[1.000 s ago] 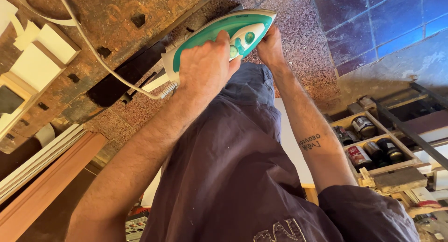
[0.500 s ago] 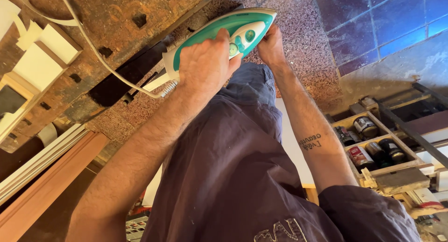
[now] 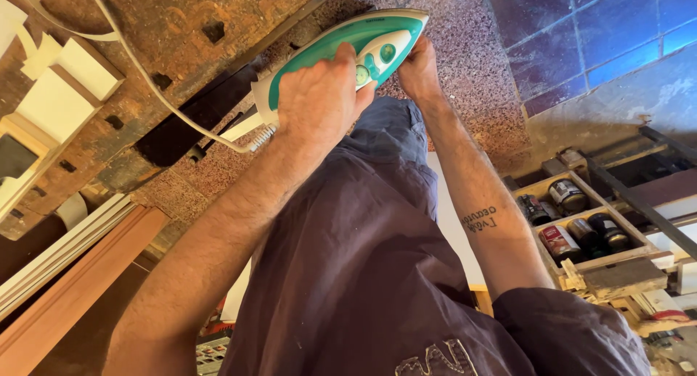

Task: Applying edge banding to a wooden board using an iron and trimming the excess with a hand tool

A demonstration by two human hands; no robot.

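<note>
Speckled stone floor fills the background. Left hand extends forward, fingers wrapped around the green iron. Right hand pinches dark cloth at its tip.

Warm bright light across your forearms, soft shadows in the dark purple cloth, sharp centre, slight stretch at your frame edges.
</note>
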